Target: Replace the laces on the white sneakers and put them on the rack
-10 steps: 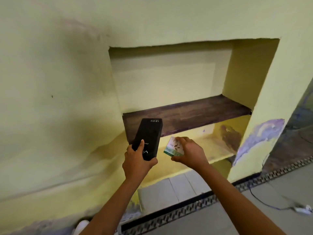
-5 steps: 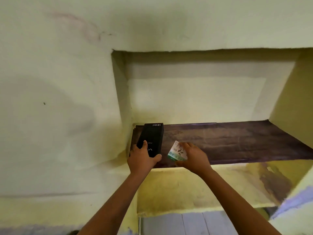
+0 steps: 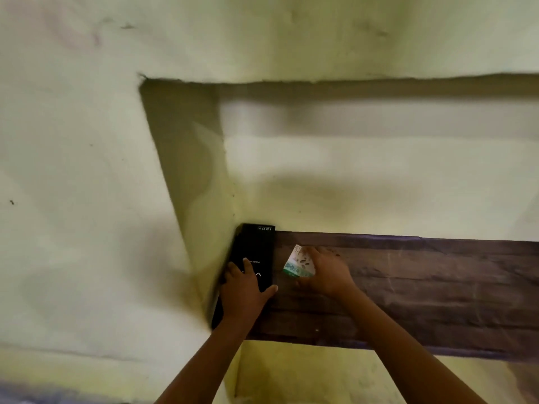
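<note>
A long black box (image 3: 256, 252) lies on the dark wooden shelf (image 3: 423, 293) of a wall niche, pushed into the left back corner. My left hand (image 3: 245, 290) grips its near end, thumb on the right edge. Just to the right, my right hand (image 3: 326, 275) holds a small white and green carton (image 3: 297, 265) tilted over the shelf. No sneakers or laces are in view.
The niche is cut into a pale yellow-green wall (image 3: 73, 199); its left side wall (image 3: 195, 185) touches the black box. The shelf runs on to the right past the frame's edge. A lower yellow recess (image 3: 306, 374) opens under the shelf.
Both hands moved forward into the niche. The black box went from the shelf's front edge back into the left corner, and the carton now hangs over the shelf.
</note>
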A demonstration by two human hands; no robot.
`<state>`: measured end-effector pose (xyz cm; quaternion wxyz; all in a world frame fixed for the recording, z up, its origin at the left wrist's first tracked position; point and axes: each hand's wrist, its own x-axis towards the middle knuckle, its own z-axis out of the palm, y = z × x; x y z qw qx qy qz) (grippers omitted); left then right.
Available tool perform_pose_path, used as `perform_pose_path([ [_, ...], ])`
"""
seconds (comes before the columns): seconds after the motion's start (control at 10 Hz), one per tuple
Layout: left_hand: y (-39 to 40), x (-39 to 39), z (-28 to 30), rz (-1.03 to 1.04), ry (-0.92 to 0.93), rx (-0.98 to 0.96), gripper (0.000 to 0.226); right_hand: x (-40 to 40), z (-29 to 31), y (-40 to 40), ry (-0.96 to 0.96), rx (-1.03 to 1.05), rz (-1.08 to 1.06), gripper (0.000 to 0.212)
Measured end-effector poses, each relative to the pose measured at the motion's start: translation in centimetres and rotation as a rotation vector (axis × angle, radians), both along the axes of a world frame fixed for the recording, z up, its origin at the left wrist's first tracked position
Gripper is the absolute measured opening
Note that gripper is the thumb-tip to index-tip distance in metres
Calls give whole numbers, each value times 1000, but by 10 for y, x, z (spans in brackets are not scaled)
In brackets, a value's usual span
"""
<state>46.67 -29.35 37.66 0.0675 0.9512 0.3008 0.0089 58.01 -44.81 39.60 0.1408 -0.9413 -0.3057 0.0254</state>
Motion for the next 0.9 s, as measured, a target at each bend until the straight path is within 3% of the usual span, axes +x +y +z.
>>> perform_pose_path([
  [0.1, 2, 1, 5, -51, 83, 51, 103, 14, -3, 10, 9, -30, 38, 82],
  [0.2, 13, 5, 13, -229, 101, 38, 95, 27, -7, 22, 19, -43, 74, 83],
  [0.3, 26, 7, 21, -353, 134, -66, 92, 40, -11, 36, 32, -59, 99, 85],
  [0.5, 46, 7, 22, -371, 120, -88, 92, 65, -14, 60, 105, -54, 128, 83],
  [0.7, 49, 11, 21, -383, 130, -85, 93, 84, -14, 73, 102, -29, 131, 47],
  [0.8, 50, 11, 24, -390, 117, -102, 94, 83, -13, 74, 117, -43, 125, 46],
  [0.9, 48, 15, 27, -371, 69, -249, 89, 79, -17, 72, 81, -25, 115, 51],
])
